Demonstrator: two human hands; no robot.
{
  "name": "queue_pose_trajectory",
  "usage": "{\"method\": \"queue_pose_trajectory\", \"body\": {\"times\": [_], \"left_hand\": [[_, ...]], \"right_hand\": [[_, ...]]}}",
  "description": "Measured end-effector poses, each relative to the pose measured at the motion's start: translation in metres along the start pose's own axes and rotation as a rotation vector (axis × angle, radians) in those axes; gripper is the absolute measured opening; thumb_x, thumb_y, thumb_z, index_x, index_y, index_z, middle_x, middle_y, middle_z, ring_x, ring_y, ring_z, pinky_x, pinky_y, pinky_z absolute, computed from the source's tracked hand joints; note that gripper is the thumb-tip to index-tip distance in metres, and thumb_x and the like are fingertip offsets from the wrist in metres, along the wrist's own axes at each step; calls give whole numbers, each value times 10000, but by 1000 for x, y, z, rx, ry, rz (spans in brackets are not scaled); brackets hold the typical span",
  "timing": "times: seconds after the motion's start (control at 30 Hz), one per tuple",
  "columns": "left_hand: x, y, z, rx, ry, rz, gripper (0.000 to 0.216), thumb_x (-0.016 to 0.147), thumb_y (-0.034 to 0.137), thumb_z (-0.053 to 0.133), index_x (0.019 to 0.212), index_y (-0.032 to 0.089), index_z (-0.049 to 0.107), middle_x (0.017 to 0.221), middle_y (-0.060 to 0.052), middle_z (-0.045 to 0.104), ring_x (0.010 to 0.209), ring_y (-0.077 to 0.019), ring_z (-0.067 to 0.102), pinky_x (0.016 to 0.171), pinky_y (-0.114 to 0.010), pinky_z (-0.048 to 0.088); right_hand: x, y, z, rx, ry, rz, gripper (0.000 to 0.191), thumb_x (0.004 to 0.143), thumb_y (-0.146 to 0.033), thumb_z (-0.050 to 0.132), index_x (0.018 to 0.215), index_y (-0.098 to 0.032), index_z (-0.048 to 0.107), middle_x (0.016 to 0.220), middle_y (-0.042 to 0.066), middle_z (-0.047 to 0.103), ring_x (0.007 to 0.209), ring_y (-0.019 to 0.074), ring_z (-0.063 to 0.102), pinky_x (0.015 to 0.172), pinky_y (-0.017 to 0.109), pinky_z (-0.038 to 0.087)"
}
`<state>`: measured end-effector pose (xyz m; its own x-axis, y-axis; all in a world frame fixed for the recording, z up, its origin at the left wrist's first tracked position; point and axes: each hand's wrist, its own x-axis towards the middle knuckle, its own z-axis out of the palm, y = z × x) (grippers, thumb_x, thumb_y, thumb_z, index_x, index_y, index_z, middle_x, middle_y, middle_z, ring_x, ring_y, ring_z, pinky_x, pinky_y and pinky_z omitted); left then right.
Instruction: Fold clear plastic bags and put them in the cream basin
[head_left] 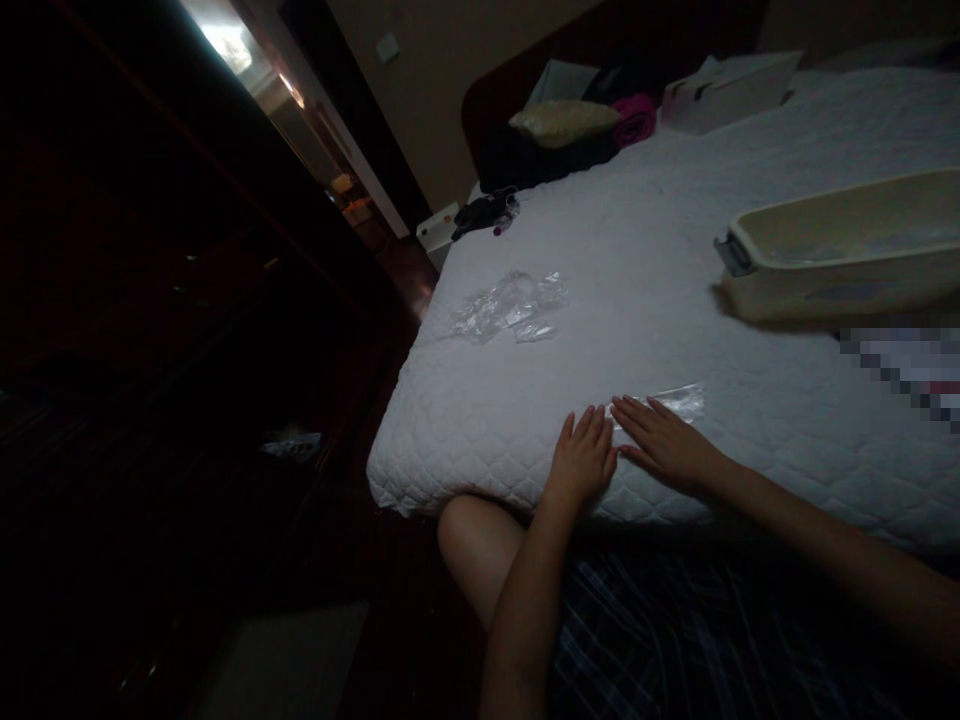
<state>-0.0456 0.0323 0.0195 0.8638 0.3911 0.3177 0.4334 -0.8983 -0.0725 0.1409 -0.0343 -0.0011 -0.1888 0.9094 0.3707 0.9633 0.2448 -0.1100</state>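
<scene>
Right of lower centre, the right hand [664, 443] lies flat, gripping nothing, partly over plastic [684, 402] on the bed [630, 300], probably to hold it smooth; the left hand [583, 455], fingers outstretched and empty, rests just beside.

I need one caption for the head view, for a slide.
Left hand and right hand flat at a clear plastic strip on a quilted white mattress, near a cream bin.
</scene>
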Motion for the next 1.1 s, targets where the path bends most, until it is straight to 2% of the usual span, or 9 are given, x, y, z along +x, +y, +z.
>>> {"method": "queue_pose_trajectory", "body": {"times": [0.1,0.27,0.47,0.77,1.0,1.1], "left_hand": [[1,0,-1,7,-41,-9,484,973,364,339,1375,107,422,1481,-124,405,1399,-250,331,1147,-482,296],[2,1,-6,46,-116,-4,506,980,371,310,1410,111,368,1507,-100,369,1412,-233,304,1159,-465,283],[1,0,-6,50,-136,2,487,988,362,282,1405,133,382,1512,-91,362,1411,-224,307,1160,-456,279],[1,-1,-7,53,-149,27,470,997,349,254,1398,150,396,1507,-85,372,1412,-211,305,1164,-463,266],[0,-1,-6,48,-156,30,462,999,344,248,1396,162,398,1508,-83,372,1409,-214,311,1159,-474,274],[1,-1,-7,54,-163,35,458,998,341,263,1402,170,391,1510,-83,368,1410,-212,310,1158,-479,275]], "right_hand": [[-1,2,4,9,-15,0,661,923,-566,353,1446,-163,377,1463,141,424,1366,259,366,1127,475,264],[-2,2,5,20,7,-19,698,920,-582,349,1503,-208,259,1481,121,399,1379,265,341,1119,489,277],[-7,16,11,63,0,-76,698,926,-549,377,1523,-250,175,1504,107,352,1376,269,345,1111,507,287],[-11,39,9,110,-57,-179,659,926,-526,400,1510,-292,203,1511,68,343,1378,259,338,1109,506,302],[-28,80,5,82,-55,-41,668,927,-522,380,1516,-313,145,1528,37,301,1382,255,327,1125,507,280],[-32,86,3,80,-67,-26,666,925,-527,374,1516,-308,157,1529,35,299,1378,258,334,1125,506,283]]}}
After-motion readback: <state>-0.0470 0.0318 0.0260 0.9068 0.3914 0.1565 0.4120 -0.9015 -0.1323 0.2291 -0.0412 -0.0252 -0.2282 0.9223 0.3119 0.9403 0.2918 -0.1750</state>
